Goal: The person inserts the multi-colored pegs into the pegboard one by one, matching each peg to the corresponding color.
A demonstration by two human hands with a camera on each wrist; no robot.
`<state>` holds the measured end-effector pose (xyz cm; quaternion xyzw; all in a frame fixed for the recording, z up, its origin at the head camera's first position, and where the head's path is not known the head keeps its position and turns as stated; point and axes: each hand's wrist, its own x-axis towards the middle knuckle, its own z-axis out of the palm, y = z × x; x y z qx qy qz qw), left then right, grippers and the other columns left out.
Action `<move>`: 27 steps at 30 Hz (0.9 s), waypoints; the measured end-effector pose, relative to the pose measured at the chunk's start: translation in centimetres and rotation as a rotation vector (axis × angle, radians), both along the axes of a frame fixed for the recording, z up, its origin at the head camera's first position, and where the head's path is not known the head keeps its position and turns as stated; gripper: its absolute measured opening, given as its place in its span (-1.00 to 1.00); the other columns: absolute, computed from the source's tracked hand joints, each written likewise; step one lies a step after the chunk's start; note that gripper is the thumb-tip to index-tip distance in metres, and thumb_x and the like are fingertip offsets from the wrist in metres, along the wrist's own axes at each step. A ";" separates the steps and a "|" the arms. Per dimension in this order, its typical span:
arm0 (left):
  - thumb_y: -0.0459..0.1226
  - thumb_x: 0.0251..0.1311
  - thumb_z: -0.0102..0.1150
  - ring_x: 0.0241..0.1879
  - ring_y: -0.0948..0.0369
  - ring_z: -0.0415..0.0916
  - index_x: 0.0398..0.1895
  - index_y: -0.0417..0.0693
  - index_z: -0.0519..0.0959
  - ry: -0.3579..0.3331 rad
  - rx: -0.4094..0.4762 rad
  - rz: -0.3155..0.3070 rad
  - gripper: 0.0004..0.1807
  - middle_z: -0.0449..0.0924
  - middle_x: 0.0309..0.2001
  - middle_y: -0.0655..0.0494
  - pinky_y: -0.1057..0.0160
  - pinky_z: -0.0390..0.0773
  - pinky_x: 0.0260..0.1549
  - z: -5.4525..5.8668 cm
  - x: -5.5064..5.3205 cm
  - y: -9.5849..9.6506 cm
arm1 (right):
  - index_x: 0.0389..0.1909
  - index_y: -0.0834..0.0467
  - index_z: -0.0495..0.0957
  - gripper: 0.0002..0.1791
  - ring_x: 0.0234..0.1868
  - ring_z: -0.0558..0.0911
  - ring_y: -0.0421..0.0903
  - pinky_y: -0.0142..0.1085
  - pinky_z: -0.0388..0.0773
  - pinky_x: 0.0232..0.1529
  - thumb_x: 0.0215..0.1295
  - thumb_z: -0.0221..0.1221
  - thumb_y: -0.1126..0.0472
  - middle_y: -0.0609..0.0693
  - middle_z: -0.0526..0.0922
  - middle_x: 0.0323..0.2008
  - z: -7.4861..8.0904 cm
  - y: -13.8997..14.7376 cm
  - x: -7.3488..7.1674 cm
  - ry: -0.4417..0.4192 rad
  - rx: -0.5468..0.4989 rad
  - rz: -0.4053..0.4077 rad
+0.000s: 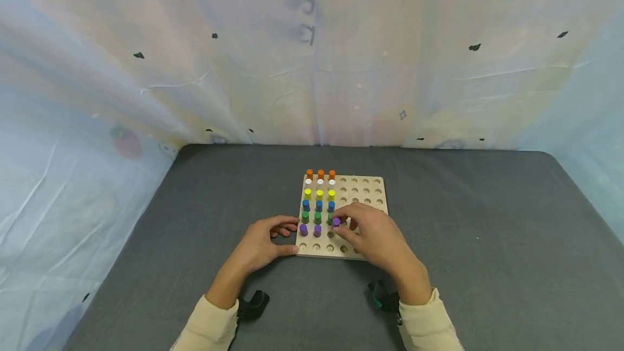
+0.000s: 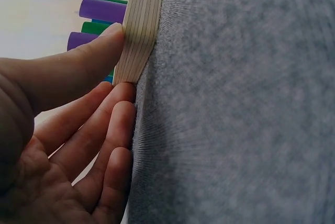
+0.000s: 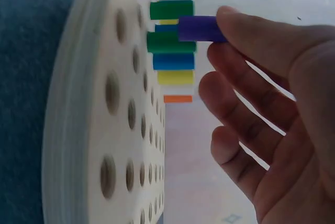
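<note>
A wooden pegboard (image 1: pixel 324 240) lies on the table with coloured pegs standing in its left columns. Between thumb and forefinger, my right hand (image 1: pixel 377 233) pinches a purple peg (image 3: pixel 198 28), held above the board close to the third green peg (image 3: pixel 170 42). Its other fingers curl loosely. My left hand (image 1: pixel 262 241) rests against the board's left side, the thumb (image 2: pixel 107 43) at the near corner and relaxed fingertips along the edge. Two purple pegs (image 1: pixel 317 230) stand in the row nearest that thumb. The right hand covers part of the board's right side.
Behind the purple row stand rows of green, blue (image 1: pixel 319 206), yellow (image 1: pixel 319 194), white (image 1: pixel 320 183) and orange pegs (image 1: pixel 320 174), three across. Bare holes fill the right columns and front row. A grey tabletop (image 1: pixel 468 242) surrounds the board; a pale curtain (image 1: pixel 361 69) hangs behind.
</note>
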<state>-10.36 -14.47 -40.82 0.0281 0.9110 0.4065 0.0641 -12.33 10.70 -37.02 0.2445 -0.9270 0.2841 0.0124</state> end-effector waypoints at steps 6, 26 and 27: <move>-0.24 -0.07 0.57 -0.10 0.31 0.58 0.12 0.18 0.64 -0.006 -0.018 0.019 -0.41 0.72 -0.07 0.30 0.07 0.48 0.07 0.1 0.0 0.2 | -0.13 -0.09 0.70 -0.81 -0.34 0.54 -0.30 -0.34 0.47 -0.31 0.23 0.37 0.05 -0.29 0.66 -0.28 -0.4 -0.6 0.0 0.016 0.002 0.014; -0.25 -0.10 0.59 -0.14 0.34 0.59 0.08 0.17 0.66 -0.020 -0.036 0.036 -0.43 0.73 -0.11 0.31 0.09 0.50 0.05 0.4 -0.1 0.4 | -0.17 -0.09 0.69 -0.84 -0.39 0.52 -0.35 -0.35 0.47 -0.32 0.24 0.37 0.08 -0.28 0.67 -0.29 -1.3 -0.9 -0.5 0.013 0.049 0.047; -0.25 -0.10 0.59 -0.14 0.35 0.59 0.08 0.17 0.66 -0.021 -0.038 0.037 -0.43 0.73 -0.11 0.31 0.09 0.50 0.05 0.3 -0.1 0.4 | -0.17 -0.09 0.69 -0.85 -0.40 0.52 -0.36 -0.35 0.46 -0.32 0.24 0.37 0.08 -0.28 0.67 -0.29 -1.3 -0.9 -0.4 0.015 0.051 0.050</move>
